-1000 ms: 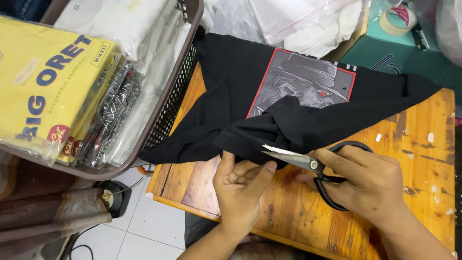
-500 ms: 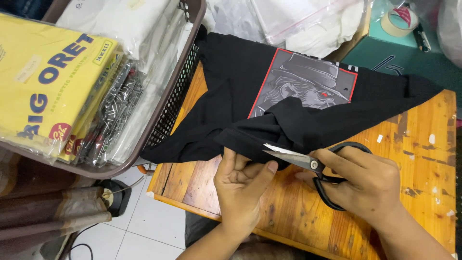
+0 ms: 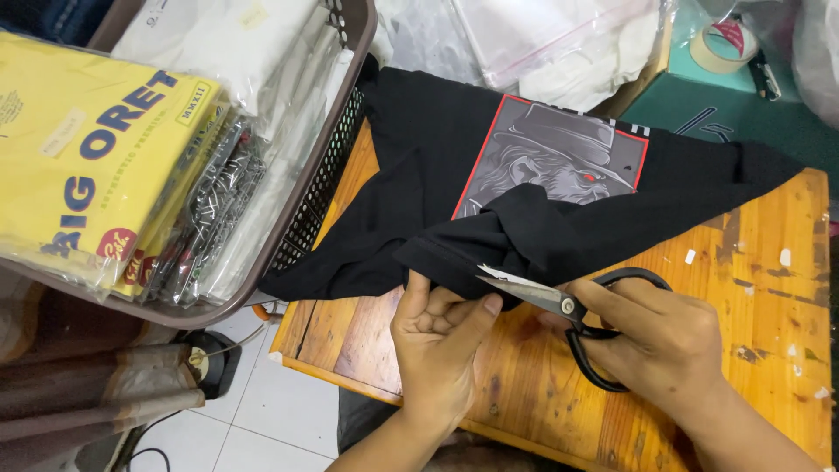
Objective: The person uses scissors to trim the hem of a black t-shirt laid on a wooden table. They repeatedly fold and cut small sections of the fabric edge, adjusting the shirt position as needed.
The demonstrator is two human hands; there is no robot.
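Two hands, steel scissors (image 3: 559, 306), black cotton shirt (image 3: 419, 192)

Black T-shirt (image 3: 419, 166) bearing a grey print framed in red. Scissors (image 3: 581, 319): black handles, silver blades. Orange-brown wooden desk (image 3: 752, 288), paint-flecked. Brown basket (image 3: 323, 183) at desk's left edge; yellow package (image 3: 79, 149).

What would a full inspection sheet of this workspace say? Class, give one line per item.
Surface: wooden table, scuffed, paint-flecked.
Job's things: black printed T-shirt spread on table; black-handled scissors, blades at its folded edge.
Clutter: brown basket of bagged garments; tape roll; plastic bags.
Hands: left hand pinches the shirt edge; right hand grips the scissors.
Cables: dark cable on floor.
Surroundings: white tiled floor.
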